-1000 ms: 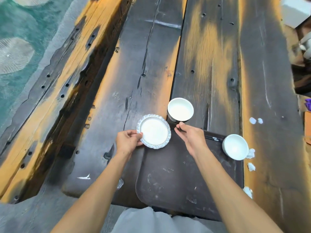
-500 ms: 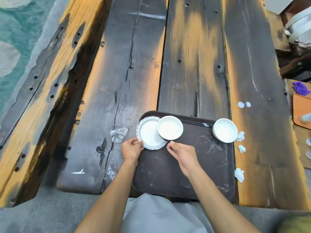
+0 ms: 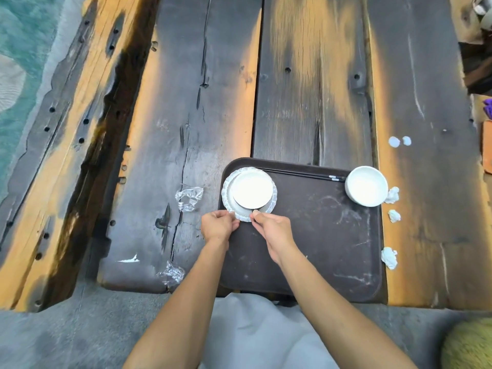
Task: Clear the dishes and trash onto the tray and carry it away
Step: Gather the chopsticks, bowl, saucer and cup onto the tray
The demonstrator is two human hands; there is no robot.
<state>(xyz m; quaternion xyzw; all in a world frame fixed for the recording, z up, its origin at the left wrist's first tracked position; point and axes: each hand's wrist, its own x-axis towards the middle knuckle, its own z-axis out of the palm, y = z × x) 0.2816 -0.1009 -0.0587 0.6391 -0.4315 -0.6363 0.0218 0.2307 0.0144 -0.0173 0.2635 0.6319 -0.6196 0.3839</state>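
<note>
A dark brown tray (image 3: 319, 243) lies on the wooden table at its near edge. In the tray's far left corner a small white plate with a frilled rim (image 3: 273, 202) carries a white bowl (image 3: 252, 190). My left hand (image 3: 217, 227) pinches the plate's near rim. My right hand (image 3: 273, 230) grips the bowl's near edge with thumb and fingers. A second white bowl (image 3: 367, 185) stands at the tray's far right corner, with black chopsticks (image 3: 303, 173) lying along the far edge.
Crumpled clear plastic (image 3: 189, 198) lies left of the tray, and another piece (image 3: 171, 274) sits at the table's near edge. Several white paper wads (image 3: 393, 216) dot the wood right of the tray. The dark planked table (image 3: 306, 89) stretches away ahead.
Both dishes came back from the table onto the tray's far left corner. The bowl, beside the plate earlier, now sits centred on it. Both hands have drawn close together.
</note>
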